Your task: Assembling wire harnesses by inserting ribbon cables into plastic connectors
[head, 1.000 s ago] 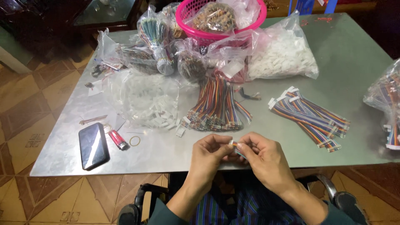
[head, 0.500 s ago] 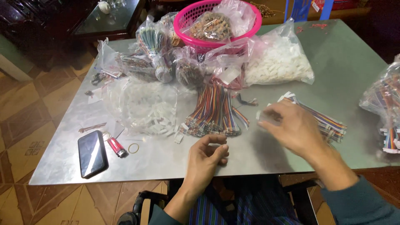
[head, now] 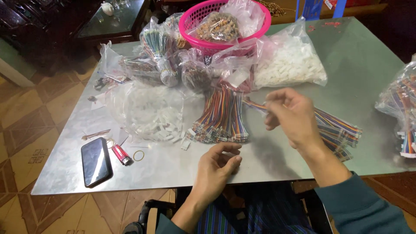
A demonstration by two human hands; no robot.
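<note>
My right hand (head: 291, 116) is raised over the metal table (head: 173, 169), its fingers pinched on a rainbow ribbon cable (head: 254, 104) that sticks out to the left; the hand is motion-blurred. It hovers between a fanned bundle of rainbow cables (head: 221, 116) and a second pile of the same cables (head: 340, 130) on the right. My left hand (head: 219, 167) rests near the table's front edge, fingers loosely curled and apart, with nothing visible in it.
A clear bag of small white connectors (head: 151, 113) lies left of the bundle, and a fuller one (head: 291, 63) sits behind. A pink basket (head: 193, 19) and several bags of wires stand at the back. A phone (head: 96, 161), a red lighter (head: 121, 154) and a rubber band (head: 138, 155) lie front left.
My hands, joined on a small piece at the table's front edge, have separated. The right hand reached to the cables on the right and now lifts one; the left stayed near the edge.
</note>
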